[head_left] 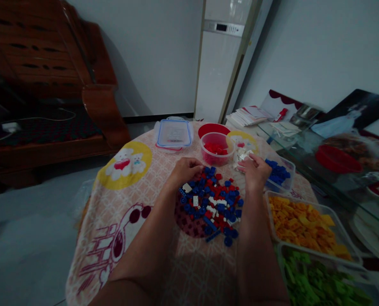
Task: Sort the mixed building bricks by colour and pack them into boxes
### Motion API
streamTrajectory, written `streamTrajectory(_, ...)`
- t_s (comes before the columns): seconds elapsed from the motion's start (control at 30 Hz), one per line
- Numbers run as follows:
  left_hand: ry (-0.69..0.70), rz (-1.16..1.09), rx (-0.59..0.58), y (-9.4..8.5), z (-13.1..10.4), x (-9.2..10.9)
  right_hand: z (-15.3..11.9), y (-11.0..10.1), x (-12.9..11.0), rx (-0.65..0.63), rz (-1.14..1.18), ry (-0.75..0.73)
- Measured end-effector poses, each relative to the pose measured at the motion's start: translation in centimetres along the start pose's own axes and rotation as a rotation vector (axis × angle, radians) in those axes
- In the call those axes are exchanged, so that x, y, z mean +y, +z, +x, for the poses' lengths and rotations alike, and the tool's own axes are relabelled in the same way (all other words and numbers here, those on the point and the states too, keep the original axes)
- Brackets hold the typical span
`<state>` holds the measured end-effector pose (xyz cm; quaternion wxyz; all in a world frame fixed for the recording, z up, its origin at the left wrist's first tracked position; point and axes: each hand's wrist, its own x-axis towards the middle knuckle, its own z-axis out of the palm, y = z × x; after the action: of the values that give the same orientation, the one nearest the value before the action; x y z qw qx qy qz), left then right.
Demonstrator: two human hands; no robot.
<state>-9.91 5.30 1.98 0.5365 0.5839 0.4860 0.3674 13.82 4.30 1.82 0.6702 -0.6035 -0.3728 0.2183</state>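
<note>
A loose pile of blue, red and white building bricks (219,203) lies on the patterned tablecloth. My left hand (186,171) is at the pile's back left edge, its fingers closed near blue bricks; what they grip, if anything, is hidden. Behind the pile's right side, my right hand (256,168) reaches over a group of white bricks (241,158), fingers bent and close together; whether a brick is between them is too small to tell. A round clear tub (217,160) holding red bricks stands between and beyond my hands. Blue bricks (277,173) fill a clear box right of my right hand.
Boxes of orange bricks (304,225) and green bricks (320,280) line the table's right side. Lids (174,133) and a red bowl (213,128) sit at the back. A glass table (345,187) with clutter adjoins on the right.
</note>
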Motion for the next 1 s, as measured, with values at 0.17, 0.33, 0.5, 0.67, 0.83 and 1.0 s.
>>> streamTrajectory(0.17, 0.039, 0.095, -0.364, 1.0, -0.2, -0.1, 1.1, -0.9, 1.0, 0.113, -0.125, -0.073)
streamTrajectory(0.33, 0.261, 0.346, -0.290, 1.4, 0.5, -1.1, -0.5, -0.7, -0.5, -0.293, -0.345, 0.010)
streamTrajectory(0.5, 0.278, 0.408, -0.052, 0.7, 0.9, -1.1, -2.4, 0.1, -2.2, -0.794, -0.782, -0.017)
streamTrajectory(0.67, 0.217, 0.371, 0.042, 0.5, 0.5, -0.5, -3.2, 1.4, -3.1, -0.926, -1.034, -0.137)
streamTrajectory(0.83, 0.192, 0.336, 0.089, -0.2, 0.3, -0.5, -4.3, 2.6, -3.5, -0.916, -1.173, -0.179)
streamTrajectory(1.0, 0.124, 0.272, 0.117, -0.7, 0.4, -0.7, -4.9, 3.1, -3.3, -0.901, -1.176, -0.208)
